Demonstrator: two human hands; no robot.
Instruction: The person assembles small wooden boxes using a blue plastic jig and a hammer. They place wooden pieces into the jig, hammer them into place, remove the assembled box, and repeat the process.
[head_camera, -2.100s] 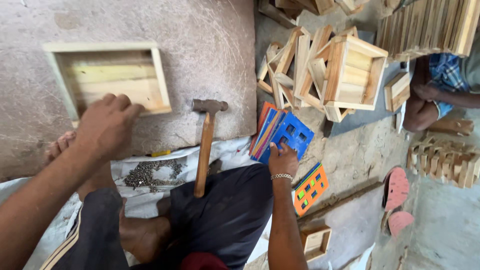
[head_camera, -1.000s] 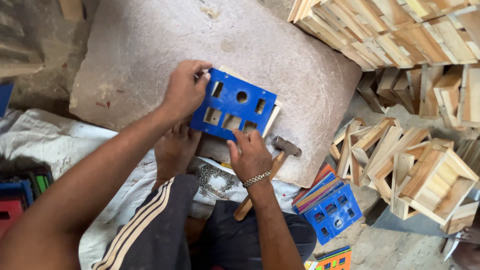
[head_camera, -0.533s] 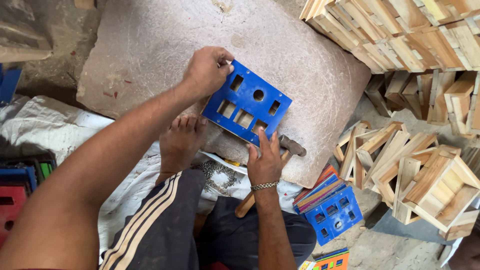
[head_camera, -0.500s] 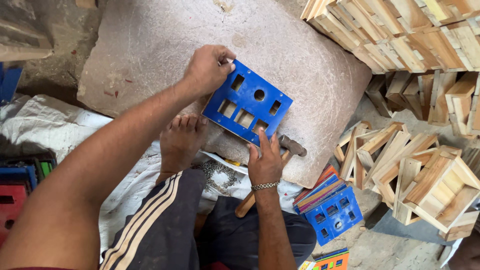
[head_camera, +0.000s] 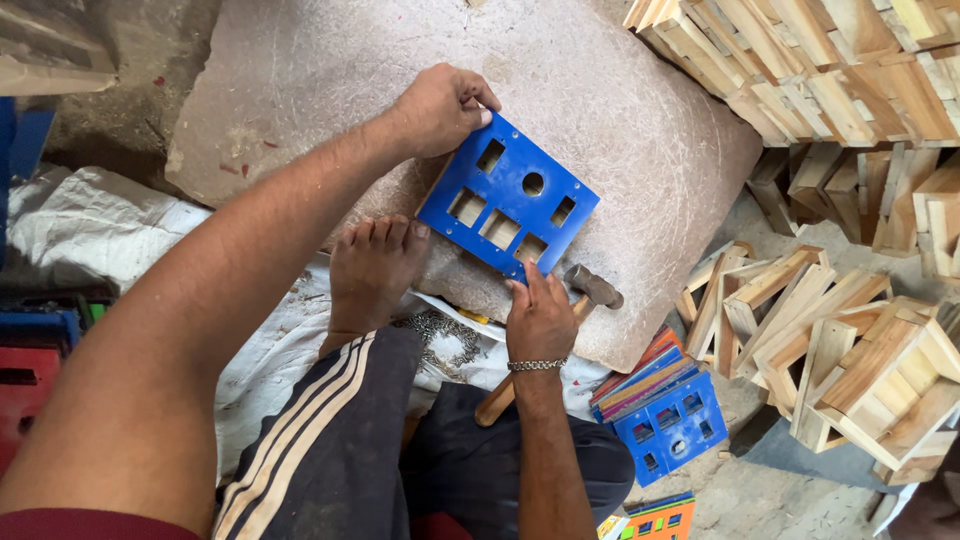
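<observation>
You're pinching the blue panel (head_camera: 507, 195) at its top corner with your left hand (head_camera: 437, 107), right hand (head_camera: 538, 317) fingertips pressing its bottom edge on the stone slab (head_camera: 650, 150); keep squaring it flat.

A broad, flat grey stone slab (head_camera: 300, 70) with a rough pitted top carries the work, resting on the dusty ground. On it, toward its near right corner, lies a blue rectangular board with square cut-outs and one round hole (head_camera: 508, 196), turned at an angle. At the slab's near edge a wooden-handled hammer with a dark metal head (head_camera: 592, 286) rests, its handle running off over the white cloth (head_camera: 90, 215) beside the slab's near left edge.
</observation>
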